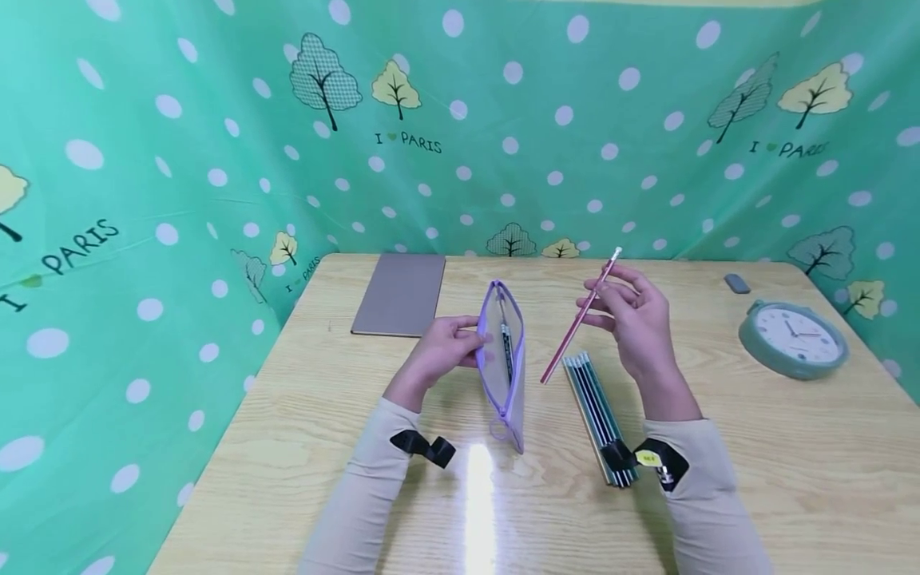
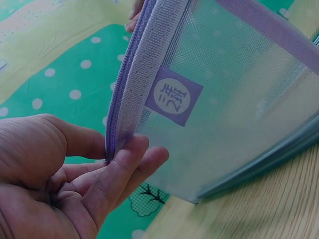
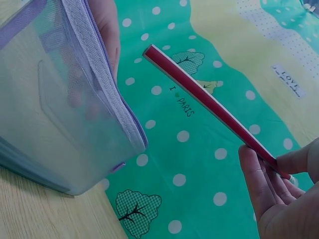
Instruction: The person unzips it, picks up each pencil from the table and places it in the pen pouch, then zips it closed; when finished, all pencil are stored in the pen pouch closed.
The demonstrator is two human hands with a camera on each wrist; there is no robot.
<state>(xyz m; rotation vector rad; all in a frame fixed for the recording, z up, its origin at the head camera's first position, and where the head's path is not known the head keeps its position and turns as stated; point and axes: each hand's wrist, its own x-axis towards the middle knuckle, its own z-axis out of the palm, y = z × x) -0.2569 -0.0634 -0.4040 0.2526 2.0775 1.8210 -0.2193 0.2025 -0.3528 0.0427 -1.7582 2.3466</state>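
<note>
My left hand [image 1: 446, 351] pinches the zipper edge of a mesh pencil pouch [image 2: 224, 104] with purple trim. The pouch stands upright on the table with its top unzipped, and dark pencils [image 1: 506, 351] lie inside. Between thumb and fingers, my right hand [image 1: 640, 319] holds a red pencil [image 3: 209, 102] near its pale-tipped end. This pencil slants in the air to the right of the pouch, apart from it, with its other end pointing down-left. Below the right hand, a bundle of dark and green pencils [image 1: 596, 415] lies side by side on the table.
A grey-brown notebook [image 1: 402, 294] lies at the back left of the wooden table [image 1: 302, 447]. On the right rest a round green clock [image 1: 794, 339] and a small grey object [image 1: 736, 283]. A green polka-dot cloth [image 1: 489, 144] hangs behind and left.
</note>
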